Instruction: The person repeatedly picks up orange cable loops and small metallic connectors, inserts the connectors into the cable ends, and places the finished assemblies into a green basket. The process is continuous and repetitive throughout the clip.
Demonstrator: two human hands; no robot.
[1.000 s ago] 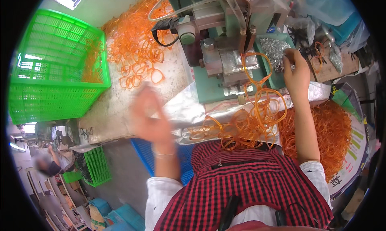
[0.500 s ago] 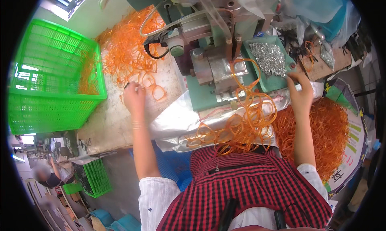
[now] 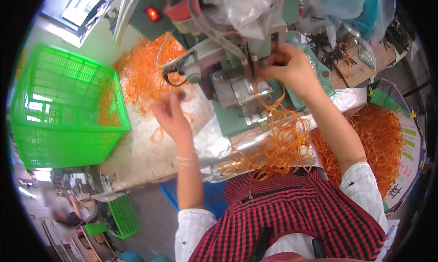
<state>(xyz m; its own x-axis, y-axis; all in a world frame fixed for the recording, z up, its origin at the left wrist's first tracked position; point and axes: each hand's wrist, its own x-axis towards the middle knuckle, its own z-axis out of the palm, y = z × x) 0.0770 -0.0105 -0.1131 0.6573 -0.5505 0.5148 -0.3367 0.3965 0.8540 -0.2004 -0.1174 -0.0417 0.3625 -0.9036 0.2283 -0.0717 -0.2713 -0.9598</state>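
Observation:
My right hand (image 3: 294,72) is up at a green bench press (image 3: 228,120), its fingers pinched beside the press's upright pins. Whatever sits between those fingertips is hidden. Just below, an orange ring-shaped band (image 3: 279,97) hangs at the metal block (image 3: 239,88), linked to a tangle of orange bands (image 3: 287,138) at the table's front edge. My left hand (image 3: 169,116) hovers over the worktop by a heap of loose orange bands (image 3: 148,75). Its fingertips are smeared by motion, with a small dark spot beside them. A green tray (image 3: 326,84) of small silvery metal pieces is partly behind my right wrist.
A green plastic crate (image 3: 68,145) holding some orange bands stands at the left. To my right is a large round container (image 3: 408,157) full of orange bands. Plastic bags (image 3: 337,6) and dark pieces crowd the back right. Another person (image 3: 68,214) works far left.
My right hand has gone from the tray of metal pieces up and left to the press. My left hand has shifted right and slightly nearer the press. The whole view has tilted a little.

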